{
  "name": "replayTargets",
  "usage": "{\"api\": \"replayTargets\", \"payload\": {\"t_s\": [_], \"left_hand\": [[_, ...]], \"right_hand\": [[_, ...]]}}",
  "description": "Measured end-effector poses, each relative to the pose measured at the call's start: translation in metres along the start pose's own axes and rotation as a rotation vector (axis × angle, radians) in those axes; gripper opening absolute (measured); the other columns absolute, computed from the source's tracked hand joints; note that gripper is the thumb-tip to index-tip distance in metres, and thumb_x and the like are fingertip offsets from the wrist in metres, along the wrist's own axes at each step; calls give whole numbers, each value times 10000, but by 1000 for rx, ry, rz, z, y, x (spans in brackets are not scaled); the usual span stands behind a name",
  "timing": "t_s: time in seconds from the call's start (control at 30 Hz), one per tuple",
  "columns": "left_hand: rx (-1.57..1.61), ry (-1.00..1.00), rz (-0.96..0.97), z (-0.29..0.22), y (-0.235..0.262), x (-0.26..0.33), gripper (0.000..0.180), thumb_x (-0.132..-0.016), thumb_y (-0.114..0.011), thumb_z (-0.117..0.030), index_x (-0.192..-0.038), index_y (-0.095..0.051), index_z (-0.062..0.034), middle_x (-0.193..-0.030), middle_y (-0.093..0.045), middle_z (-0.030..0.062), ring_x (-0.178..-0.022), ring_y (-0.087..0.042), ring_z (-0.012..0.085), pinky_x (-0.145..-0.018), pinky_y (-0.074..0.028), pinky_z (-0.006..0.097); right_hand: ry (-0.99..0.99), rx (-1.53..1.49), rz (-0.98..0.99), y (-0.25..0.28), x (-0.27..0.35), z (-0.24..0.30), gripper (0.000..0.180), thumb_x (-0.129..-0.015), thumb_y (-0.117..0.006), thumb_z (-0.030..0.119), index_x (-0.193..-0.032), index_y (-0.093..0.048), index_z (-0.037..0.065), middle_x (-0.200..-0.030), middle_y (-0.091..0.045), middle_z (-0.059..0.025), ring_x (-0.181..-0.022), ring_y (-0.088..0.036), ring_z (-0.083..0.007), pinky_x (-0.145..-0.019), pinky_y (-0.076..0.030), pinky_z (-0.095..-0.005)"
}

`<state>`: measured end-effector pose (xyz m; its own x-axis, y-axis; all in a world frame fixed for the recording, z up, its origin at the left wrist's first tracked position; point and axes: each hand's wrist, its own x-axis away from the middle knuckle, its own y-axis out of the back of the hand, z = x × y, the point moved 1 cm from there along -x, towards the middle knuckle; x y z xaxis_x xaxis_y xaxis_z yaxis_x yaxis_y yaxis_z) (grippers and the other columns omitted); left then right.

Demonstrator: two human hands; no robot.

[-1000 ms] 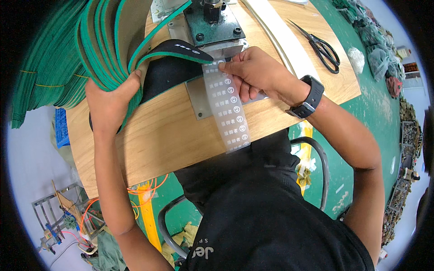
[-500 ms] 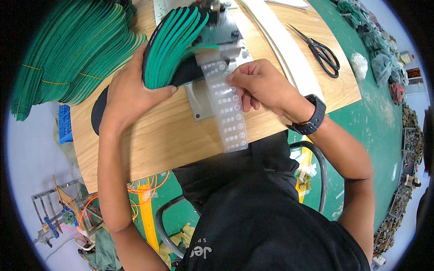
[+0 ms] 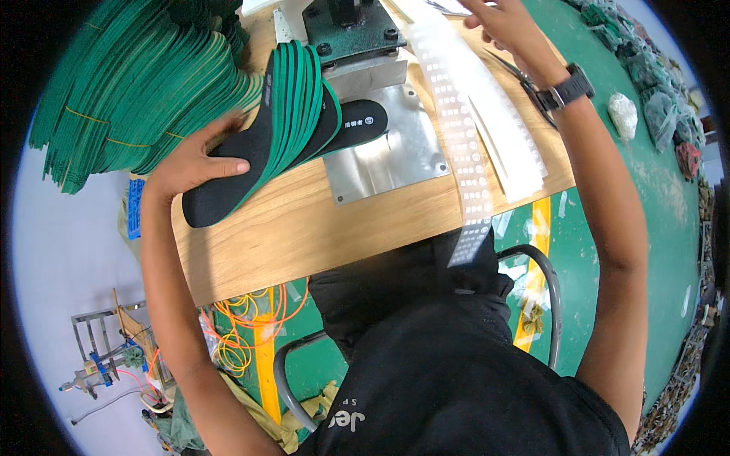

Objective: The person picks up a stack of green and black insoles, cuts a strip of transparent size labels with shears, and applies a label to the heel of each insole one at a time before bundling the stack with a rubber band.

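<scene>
Black-green insoles (image 3: 293, 102), fanned, bent, one printed end over metal plate (image 3: 372, 173), translucent strip (image 3: 467, 156) beside it

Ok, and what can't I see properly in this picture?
All in the head view:
- Right hand: some fingertips are cut off by the top edge, so I can't tell if they hold anything.
- Left hand: finger ends are hidden behind the insoles.
- Scissors: partly covered by the right wrist and watch.
- Machine: its top is cut off by the top edge.
</scene>
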<state>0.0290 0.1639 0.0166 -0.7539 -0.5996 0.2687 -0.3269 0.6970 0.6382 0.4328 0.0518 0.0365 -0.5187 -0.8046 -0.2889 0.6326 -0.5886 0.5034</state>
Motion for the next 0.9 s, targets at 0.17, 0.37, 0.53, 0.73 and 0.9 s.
{"api": "replayTargets", "payload": {"t_s": [0.17,0.37,0.53,0.73,0.9], "left_hand": [[-59,88,-134,19,-12,21,824,-588,-849,-373,-1194,-449,16,-999,-500,87,-962,-467,179,-891,-382,307],[-425,-83,-568,-46,-44,71,595,-570,-834,-253,-1001,-487,-33,-898,-535,144,-868,-526,277,-826,-428,354],[-635,-278,-467,-65,-68,119,667,-559,-825,-239,-1131,-530,-60,-1000,-548,151,-964,-526,348,-842,-431,422],[6,-95,-687,9,-70,163,758,-600,-819,-82,-1274,-473,-53,-1256,-527,110,-1177,-493,215,-936,-441,342],[135,-164,-838,41,-81,149,787,-612,-815,-98,-1305,-451,-20,-1226,-528,132,-1142,-511,224,-965,-413,338]], "right_hand": [[410,5,179,-7,100,34,227,-929,-561,230,-1015,-628,30,-752,-633,-17,-608,-536,-79,-547,-431,-218],[1105,-85,361,-76,175,124,345,-644,-679,71,-956,-567,-24,-1020,-550,-160,-956,-565,-300,-806,-500,-369],[996,379,1040,-110,142,148,468,-702,-720,253,-1021,-537,-37,-945,-610,-223,-959,-586,-361,-775,-478,-411],[1032,285,831,-146,144,132,471,-749,-710,290,-1027,-516,-36,-903,-611,-214,-896,-584,-384,-760,-470,-426],[973,291,879,-155,138,129,531,-739,-723,310,-1067,-481,-30,-1014,-580,-221,-953,-564,-395,-794,-464,-431]]}}
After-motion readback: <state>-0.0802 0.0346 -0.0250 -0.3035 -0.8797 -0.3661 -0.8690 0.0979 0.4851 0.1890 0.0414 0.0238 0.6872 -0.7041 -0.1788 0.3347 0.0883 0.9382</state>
